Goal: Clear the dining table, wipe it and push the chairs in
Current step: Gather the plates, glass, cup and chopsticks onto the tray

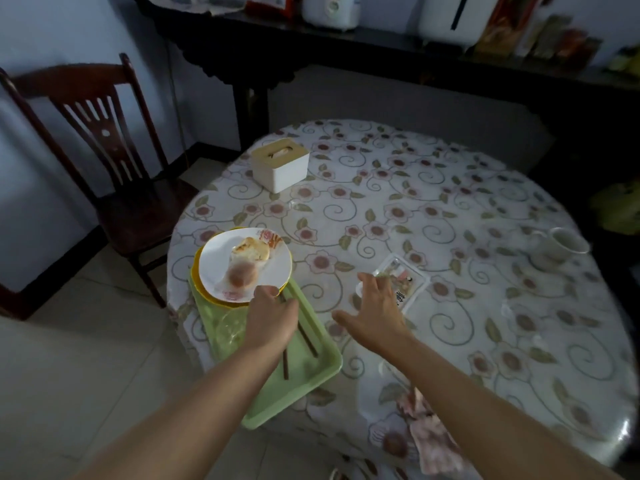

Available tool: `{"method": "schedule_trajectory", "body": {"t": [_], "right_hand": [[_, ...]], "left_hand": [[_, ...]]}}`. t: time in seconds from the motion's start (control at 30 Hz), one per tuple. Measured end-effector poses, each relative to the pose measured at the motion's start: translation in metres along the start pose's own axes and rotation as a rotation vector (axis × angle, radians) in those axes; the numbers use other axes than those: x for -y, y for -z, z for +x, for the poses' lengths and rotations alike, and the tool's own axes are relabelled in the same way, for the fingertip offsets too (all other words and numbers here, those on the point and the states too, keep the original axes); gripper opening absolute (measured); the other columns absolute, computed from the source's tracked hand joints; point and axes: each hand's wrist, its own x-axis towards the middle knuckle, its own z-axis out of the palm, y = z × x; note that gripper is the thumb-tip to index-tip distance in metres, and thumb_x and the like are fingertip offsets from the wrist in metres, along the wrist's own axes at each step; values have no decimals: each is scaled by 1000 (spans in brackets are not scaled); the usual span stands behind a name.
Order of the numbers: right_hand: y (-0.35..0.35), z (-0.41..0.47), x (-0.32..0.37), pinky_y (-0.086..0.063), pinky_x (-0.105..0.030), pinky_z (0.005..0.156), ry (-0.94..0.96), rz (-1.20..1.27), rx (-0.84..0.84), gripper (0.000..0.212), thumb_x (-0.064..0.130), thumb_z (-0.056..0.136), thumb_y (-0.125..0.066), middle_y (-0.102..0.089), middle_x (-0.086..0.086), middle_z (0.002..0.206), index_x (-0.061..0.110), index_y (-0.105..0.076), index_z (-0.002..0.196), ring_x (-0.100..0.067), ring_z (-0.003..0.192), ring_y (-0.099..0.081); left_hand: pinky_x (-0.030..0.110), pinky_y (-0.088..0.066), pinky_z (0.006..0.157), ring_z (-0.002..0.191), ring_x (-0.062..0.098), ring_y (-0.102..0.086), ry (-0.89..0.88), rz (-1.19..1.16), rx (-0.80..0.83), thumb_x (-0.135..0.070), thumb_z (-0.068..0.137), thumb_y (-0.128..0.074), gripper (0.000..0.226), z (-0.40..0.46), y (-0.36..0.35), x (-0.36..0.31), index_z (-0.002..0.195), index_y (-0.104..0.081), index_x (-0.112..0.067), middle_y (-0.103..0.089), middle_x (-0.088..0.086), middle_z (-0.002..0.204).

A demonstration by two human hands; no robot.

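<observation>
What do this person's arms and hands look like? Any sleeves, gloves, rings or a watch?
Both arms are bare as far as the picture shows them, with no sleeve in view. The left hand and the right hand wear no gloves. No watch, bracelet or ring shows on the wrists or fingers that can be seen, though the dim light could hide something small.

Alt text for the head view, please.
A person's left hand holds a white plate of food over a green tray while the right hand reaches, open, to a clear plastic packet on the floral table.
</observation>
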Motion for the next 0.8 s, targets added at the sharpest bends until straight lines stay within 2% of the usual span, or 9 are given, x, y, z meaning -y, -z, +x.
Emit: {"method": "schedule_trajectory", "body": {"t": [0.07,0.23,0.33,0.47,0.57,0.67,0.73,0.8], "right_hand": [[13,-2,-18,-29,-39,108,-47,12,-5,82,40,79,-66,-21,-11,146,15,-22,144,-28,137,-19],[44,3,-63,-32,-37,105,-105,33,-60,83,39,76,-69,-27,-9,139,15,-25,142,-27,131,-27],[63,10,-93,-34,-36,102,-114,44,-81,80,39,78,-69,-27,-7,138,16,-25,140,-24,130,-27],[90,27,-141,-37,-36,103,-130,53,-110,81,40,79,-68,-26,-7,139,16,-23,142,-24,130,-27],[116,46,-185,-32,-35,106,-154,35,-148,81,40,79,-68,-26,-9,139,15,-23,142,-25,129,-25],[142,68,-228,-29,-36,107,-191,48,-175,80,41,79,-67,-23,-10,140,14,-24,141,-26,130,-21],[159,85,-257,-26,-37,109,-223,20,-203,83,39,79,-69,-21,-11,143,13,-22,142,-28,132,-19],[176,104,-289,-23,-37,110,-258,-15,-245,87,39,78,-70,-19,-12,146,13,-19,144,-30,134,-19]], "left_hand": [[26,-30,74,102,26,-50,-27,33,58,-18,87,-56,39,-5,-18,-10,123,-47,-6,-55,12,122],[26,-38,69,84,20,-54,-70,88,168,-19,88,-57,38,-17,-65,-39,122,-47,-6,-55,9,116],[30,-45,83,103,28,-55,-94,141,197,-22,86,-59,40,-18,-99,-55,122,-48,-7,-56,12,120],[29,-40,75,95,22,-54,-111,195,230,-23,86,-59,37,-25,-152,-76,119,-47,-11,-57,7,116],[27,-37,77,93,19,-51,-114,215,261,-21,86,-59,37,-28,-199,-97,120,-48,-13,-57,5,116],[28,-40,81,100,21,-55,-131,240,292,-21,84,-62,39,-28,-244,-117,120,-48,-14,-56,5,121],[25,-37,80,106,21,-53,-168,268,321,-22,86,-62,43,-27,-275,-131,125,-45,-14,-53,6,126],[24,-35,79,102,18,-51,-202,279,349,-22,87,-61,46,-26,-308,-143,128,-43,-14,-50,7,128]]}}
